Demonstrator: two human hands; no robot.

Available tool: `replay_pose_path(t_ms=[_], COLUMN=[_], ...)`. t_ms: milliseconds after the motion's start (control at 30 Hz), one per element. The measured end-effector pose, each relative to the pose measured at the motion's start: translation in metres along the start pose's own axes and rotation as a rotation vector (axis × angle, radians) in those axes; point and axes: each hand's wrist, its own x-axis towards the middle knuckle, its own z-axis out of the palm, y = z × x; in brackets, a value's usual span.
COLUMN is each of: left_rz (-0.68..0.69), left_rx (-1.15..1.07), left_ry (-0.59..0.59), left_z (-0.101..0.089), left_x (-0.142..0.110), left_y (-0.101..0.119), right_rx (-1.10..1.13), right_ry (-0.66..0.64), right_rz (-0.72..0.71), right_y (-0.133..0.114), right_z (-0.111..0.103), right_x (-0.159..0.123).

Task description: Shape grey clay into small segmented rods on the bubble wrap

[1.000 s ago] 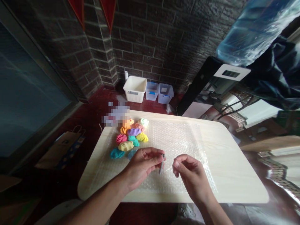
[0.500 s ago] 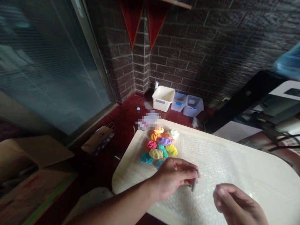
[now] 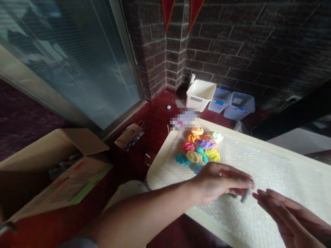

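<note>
My left hand (image 3: 217, 182) pinches a thin grey clay roll (image 3: 245, 195) between thumb and fingers, the roll's lower end pointing down. Just right of it is my right hand (image 3: 287, 210), its fingers stretched out and nothing visible in them. The fingertips of the two hands are close together. A second dark grey bit (image 3: 232, 195) shows under my left hand, partly hidden. Beyond the hands lies a cluster of coloured clay lumps, among them a purple lump (image 3: 205, 144), a yellow lump (image 3: 213, 154), a red lump (image 3: 189, 147) and a blue-grey lump (image 3: 198, 168).
Bubble wrap (image 3: 248, 158) covers much of the pale table (image 3: 160, 165). On the floor behind stand a white bin (image 3: 198, 101) and clear plastic boxes (image 3: 236, 106). A paper bag (image 3: 129, 136) and an open cardboard box (image 3: 64, 182) are to the left.
The view has swung left and down, so things sit further right. My right hand has come nearer the left one, its fingers now stretched rather than pinched. My left hand keeps the grey roll.
</note>
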Motion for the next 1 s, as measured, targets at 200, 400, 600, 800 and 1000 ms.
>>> replay_pose_path(t_ms=[200,400,600,800,1000], left_rz=[0.061,0.106,0.102,0.092,0.091], left_rx=[0.036,0.057,0.069,0.083,0.077], left_ry=[-0.028,-0.021,-0.006,0.013,0.027], left_z=[-0.001,-0.002,-0.002,-0.003,0.0], left_x=[-0.004,-0.002,-0.002,-0.001,-0.002], left_y=[-0.002,0.0,-0.003,-0.004,-0.002], right_rx=[-0.089,0.044,0.198,0.243,0.29], right_ry=[-0.007,-0.046,-0.072,-0.139,-0.226], right_rz=[-0.131,-0.101,-0.004,0.031,0.073], right_y=[-0.024,-0.019,-0.026,-0.032,-0.034], right_z=[0.022,0.02,0.016,0.012,0.008], right_x=[-0.012,-0.007,-0.008,-0.009,-0.013])
